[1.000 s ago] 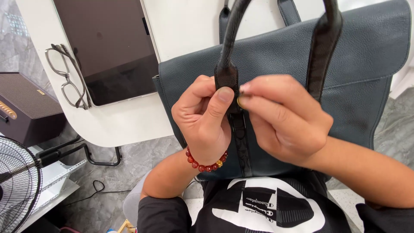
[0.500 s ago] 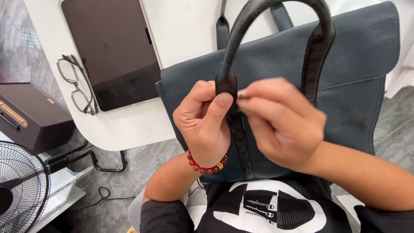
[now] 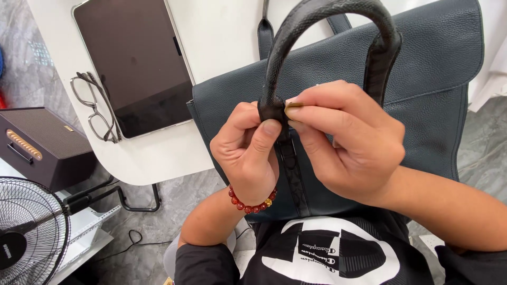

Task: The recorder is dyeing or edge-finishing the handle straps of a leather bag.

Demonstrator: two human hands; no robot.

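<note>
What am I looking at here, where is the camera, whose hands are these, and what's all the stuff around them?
The one picture comes from a camera worn on a person's head, looking down, so you see their own arms and lap. There is no machine, just two bare hands. The left hand, with a red bead bracelet on its wrist, pinches the base of a black looped handle. The right hand meets it there, its thumb and fingers pressed to the same spot. The handle belongs to a dark blue leather bag that rests partly on the lap and partly on a white table. On the table also lie a tablet with a dark screen and a pair of glasses. Lower left, beside the table, stand a dark box-shaped speaker and a fan.
</note>
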